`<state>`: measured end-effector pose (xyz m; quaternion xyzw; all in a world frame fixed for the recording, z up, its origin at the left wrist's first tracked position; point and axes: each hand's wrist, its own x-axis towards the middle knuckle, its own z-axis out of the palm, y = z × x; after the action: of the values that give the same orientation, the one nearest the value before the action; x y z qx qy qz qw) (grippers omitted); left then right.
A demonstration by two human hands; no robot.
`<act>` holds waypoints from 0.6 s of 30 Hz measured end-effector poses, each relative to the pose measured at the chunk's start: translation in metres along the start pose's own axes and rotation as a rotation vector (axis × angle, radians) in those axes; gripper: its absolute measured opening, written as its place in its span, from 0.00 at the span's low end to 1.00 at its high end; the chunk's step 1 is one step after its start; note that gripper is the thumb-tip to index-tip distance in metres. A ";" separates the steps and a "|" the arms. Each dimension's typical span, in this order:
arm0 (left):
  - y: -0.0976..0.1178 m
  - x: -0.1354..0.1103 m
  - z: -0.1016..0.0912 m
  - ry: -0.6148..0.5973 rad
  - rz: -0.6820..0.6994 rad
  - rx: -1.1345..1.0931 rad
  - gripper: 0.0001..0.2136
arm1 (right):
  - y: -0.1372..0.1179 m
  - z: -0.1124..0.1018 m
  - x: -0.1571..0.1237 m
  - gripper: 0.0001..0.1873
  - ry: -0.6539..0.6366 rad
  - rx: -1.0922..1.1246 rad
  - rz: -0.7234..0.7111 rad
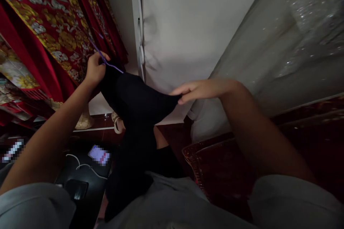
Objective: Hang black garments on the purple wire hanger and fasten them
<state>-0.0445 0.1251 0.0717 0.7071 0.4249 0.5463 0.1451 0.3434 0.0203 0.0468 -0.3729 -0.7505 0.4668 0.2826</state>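
A black garment [134, 96] hangs in front of me, its exact kind unclear in the dim light. A thin purple clothes hanger [114, 67] runs along its upper left part. My left hand [96, 67] is closed around the hanger and the cloth there. On the other side, my right hand [197, 90] pinches the garment's edge between thumb and fingers and stretches it out to the right. The lower part of the cloth merges with dark clothing on my lap, so its end is hard to make out.
Red embroidered cloth [61, 32] hangs at the left. A white panel [188, 25] stands ahead, beside plastic-wrapped material [268, 53]. Low at the left, a black surface [91, 189] bears a lit phone [99, 155] and a white cable [91, 167]. Dark red furniture [223, 171] is at the right.
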 end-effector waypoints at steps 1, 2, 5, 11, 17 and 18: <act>0.004 -0.006 0.001 -0.017 0.013 -0.022 0.07 | 0.010 -0.003 0.001 0.16 -0.121 -0.016 0.028; 0.010 -0.011 0.003 -0.040 0.017 -0.047 0.05 | 0.020 -0.005 0.006 0.19 -0.223 -0.014 0.052; 0.032 -0.023 0.022 -0.196 0.043 -0.158 0.02 | 0.043 0.006 0.039 0.29 -0.055 0.000 -0.023; 0.079 -0.060 0.081 -0.511 -0.001 -0.559 0.24 | 0.054 0.061 0.094 0.24 0.329 0.060 -0.302; 0.098 -0.075 0.063 -0.527 -0.155 -0.616 0.30 | 0.071 0.040 0.064 0.22 0.255 0.424 -0.102; 0.095 -0.074 0.048 -0.511 -0.224 -0.592 0.29 | 0.075 0.028 0.056 0.21 0.333 0.469 -0.083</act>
<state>0.0374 0.0244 0.0696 0.6970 0.2741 0.4324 0.5021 0.3128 0.0739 -0.0290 -0.3379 -0.5801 0.5479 0.4991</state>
